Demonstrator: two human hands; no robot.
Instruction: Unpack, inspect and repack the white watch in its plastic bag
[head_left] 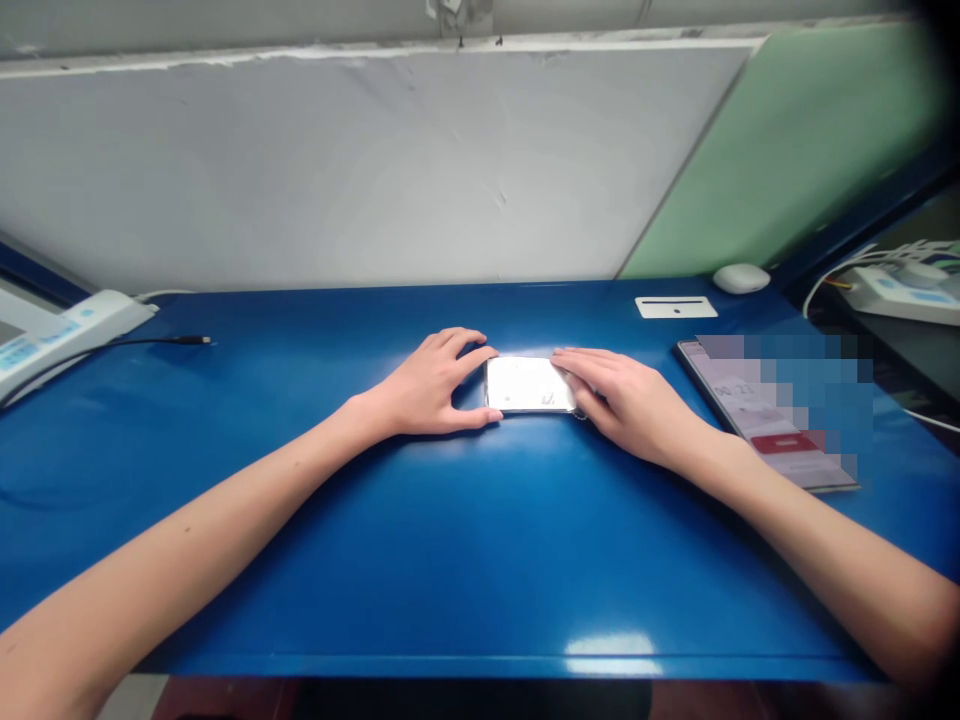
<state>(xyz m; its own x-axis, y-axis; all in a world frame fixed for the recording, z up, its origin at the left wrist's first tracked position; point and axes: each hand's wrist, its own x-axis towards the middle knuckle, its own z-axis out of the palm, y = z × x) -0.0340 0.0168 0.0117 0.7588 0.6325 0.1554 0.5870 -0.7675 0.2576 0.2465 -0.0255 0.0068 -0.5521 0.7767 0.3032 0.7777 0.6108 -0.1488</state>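
Note:
A flat, glossy white rectangular card (529,384), glaring brightly, lies in the middle of the blue tabletop. What looks like a small beaded chain shows at its lower right corner. My left hand (435,385) grips its left end, with the thumb at the near corner and the forefinger at the far corner. At the right end, my right hand (619,395) holds the card with fingers over the far corner and thumb along the side. That hand covers the right edge, and glare hides any print.
To the right lies a phone (772,430), its screen partly pixelated. Behind it are a white slotted card (676,307) and a rounded white case (741,278). Power strips stand at left (71,335) and right (904,292); a black cable (161,341) runs over the table's left side. A grey panel (375,170) rises behind.

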